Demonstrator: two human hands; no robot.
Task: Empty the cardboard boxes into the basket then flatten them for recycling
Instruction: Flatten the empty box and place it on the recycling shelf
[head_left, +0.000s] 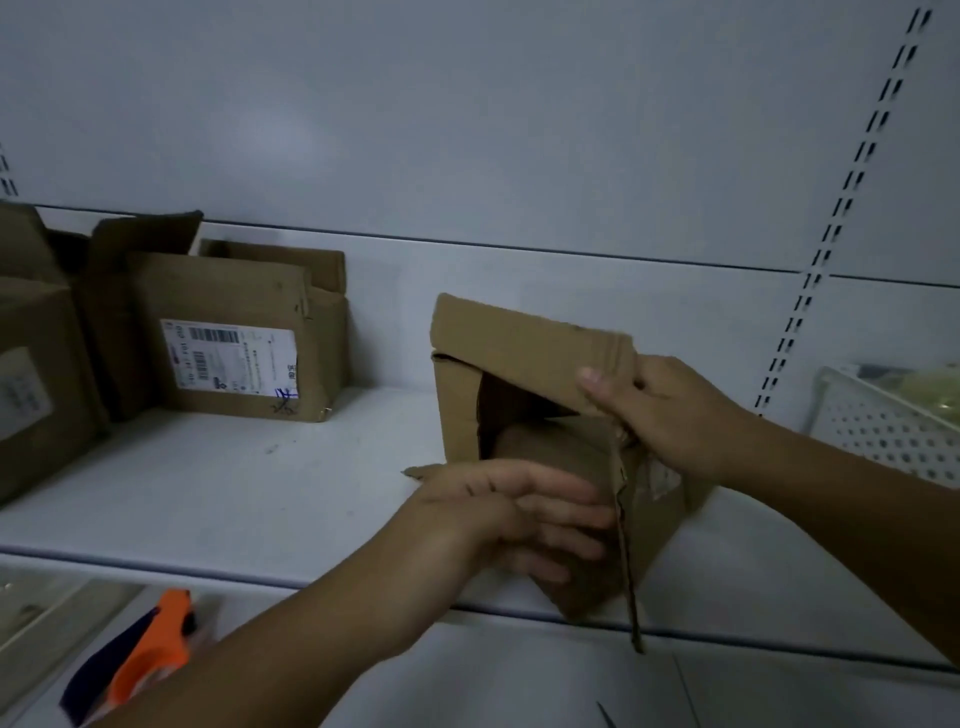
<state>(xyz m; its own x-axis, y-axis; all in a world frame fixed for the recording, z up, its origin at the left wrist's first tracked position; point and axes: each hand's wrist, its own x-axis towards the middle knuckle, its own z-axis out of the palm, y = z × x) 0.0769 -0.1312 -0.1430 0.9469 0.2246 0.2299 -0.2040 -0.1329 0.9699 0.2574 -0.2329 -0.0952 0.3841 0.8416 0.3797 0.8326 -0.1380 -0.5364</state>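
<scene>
Pale grey metal shelving (234, 493) holds labelled brown cardboard boxes (234, 338) at left. Centre, the left hand (519, 514) presses straight fingers against an open brown cardboard box (519, 353) tilted at the shelf edge; the right hand (670, 415) pinches its upper flap. Far right stands a white perforated basket (883, 431).

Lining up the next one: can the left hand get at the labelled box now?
Probably yes: only bare shelf lies between the left hand and the labelled box, though it now touches the held box.
</scene>
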